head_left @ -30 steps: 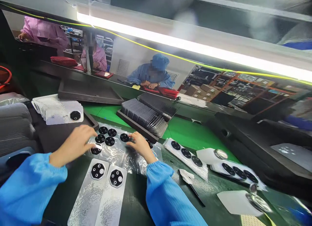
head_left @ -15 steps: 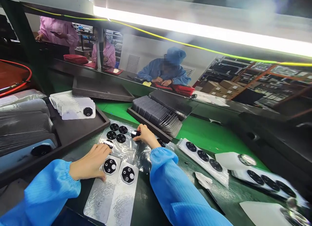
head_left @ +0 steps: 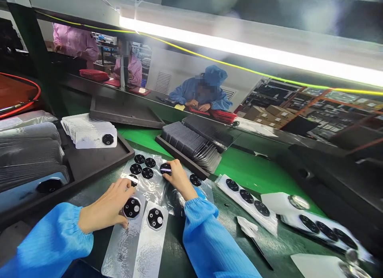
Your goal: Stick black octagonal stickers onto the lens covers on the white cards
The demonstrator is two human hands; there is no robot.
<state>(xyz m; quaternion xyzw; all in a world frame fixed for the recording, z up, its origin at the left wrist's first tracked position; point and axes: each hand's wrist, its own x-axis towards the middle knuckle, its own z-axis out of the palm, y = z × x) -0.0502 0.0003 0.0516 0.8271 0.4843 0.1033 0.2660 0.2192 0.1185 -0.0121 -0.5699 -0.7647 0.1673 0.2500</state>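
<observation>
Two silvery phone back panels lie side by side at the front, the left panel (head_left: 122,246) and the right panel (head_left: 152,246), each with a black camera plate near its top. My left hand (head_left: 109,204) rests over the left panel's upper edge, fingers spread and thumb apart. Pinched between the fingers of my right hand (head_left: 178,178) is a black disc (head_left: 164,169), above the clear plastic film (head_left: 152,185). Several other black discs (head_left: 147,173) lie on that film to its left. One of them is partly covered by my left fingertips.
A dark tray (head_left: 89,160) with stacked panels stands at the left. Behind my right hand is a tray of dark sleeves (head_left: 191,140). Wrapped discs (head_left: 247,196), tweezers (head_left: 261,252) and metal-capped bottles lie right. Co-workers sit beyond the bench.
My left hand has shifted slightly left and down, its thumb wider from the fingers. The disc in my right hand has tilted and shows more of its face. The camera view has moved slightly.
</observation>
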